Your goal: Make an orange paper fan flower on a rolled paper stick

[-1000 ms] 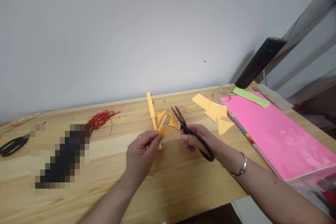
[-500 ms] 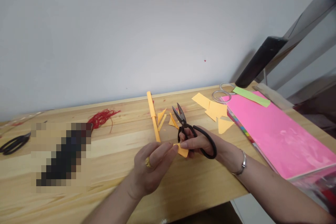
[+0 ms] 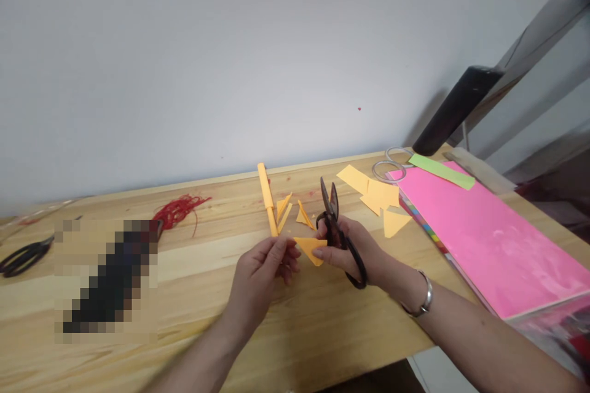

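Note:
My right hand (image 3: 357,249) has black-handled scissors (image 3: 332,212) hooked in its fingers, blades pointing up and slightly apart. Its thumb also presses on a small folded-looking triangle of orange paper (image 3: 310,249). At the triangle's left corner, my left hand (image 3: 267,264) is closed in a pinch with thumb and index finger. Just beyond the left hand lies a rolled orange paper tube (image 3: 265,187), with narrow orange paper scraps (image 3: 284,212) beside it.
Flat orange paper pieces (image 3: 382,192) lie to the right, near a pink paper stack (image 3: 488,233) carrying a green strip (image 3: 442,171). Silvery wire loops (image 3: 389,170) and a black cylinder (image 3: 456,110) stand behind. Red threads (image 3: 179,212), a pixelated dark object (image 3: 113,276) and other scissors (image 3: 27,258) are left.
My left hand has turned and shifted slightly left, showing more of the orange triangle. In my right hand the scissors have tilted more upright.

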Action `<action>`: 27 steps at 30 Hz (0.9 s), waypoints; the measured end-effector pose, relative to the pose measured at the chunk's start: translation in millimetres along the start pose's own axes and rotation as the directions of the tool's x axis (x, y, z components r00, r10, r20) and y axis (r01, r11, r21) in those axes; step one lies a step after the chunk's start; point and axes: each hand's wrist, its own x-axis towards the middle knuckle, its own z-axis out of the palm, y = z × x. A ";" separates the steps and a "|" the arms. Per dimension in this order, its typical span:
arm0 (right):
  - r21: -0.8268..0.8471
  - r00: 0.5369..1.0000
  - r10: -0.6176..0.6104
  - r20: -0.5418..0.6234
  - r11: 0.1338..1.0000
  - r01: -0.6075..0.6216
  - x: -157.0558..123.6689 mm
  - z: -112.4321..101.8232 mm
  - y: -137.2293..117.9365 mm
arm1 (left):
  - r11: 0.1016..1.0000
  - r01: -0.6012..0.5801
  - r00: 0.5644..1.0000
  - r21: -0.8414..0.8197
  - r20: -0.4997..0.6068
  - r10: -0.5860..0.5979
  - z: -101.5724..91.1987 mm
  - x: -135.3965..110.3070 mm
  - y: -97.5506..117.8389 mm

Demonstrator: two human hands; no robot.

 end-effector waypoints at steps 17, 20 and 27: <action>-0.173 0.991 -0.091 0.102 0.979 0.108 -1.8 1.0 8.0 | 0.993 -0.022 1.000 0.115 -0.004 0.022 -1.3 -1.0 4.9; -0.194 0.991 -0.086 0.098 0.975 0.104 -1.9 1.2 7.1 | 0.983 -0.035 0.998 0.180 -0.038 0.042 0.3 -2.2 6.5; -0.109 0.995 -0.075 0.070 0.991 0.082 -0.3 2.7 5.0 | 0.997 0.042 0.999 0.068 0.025 -0.044 0.0 -0.7 1.4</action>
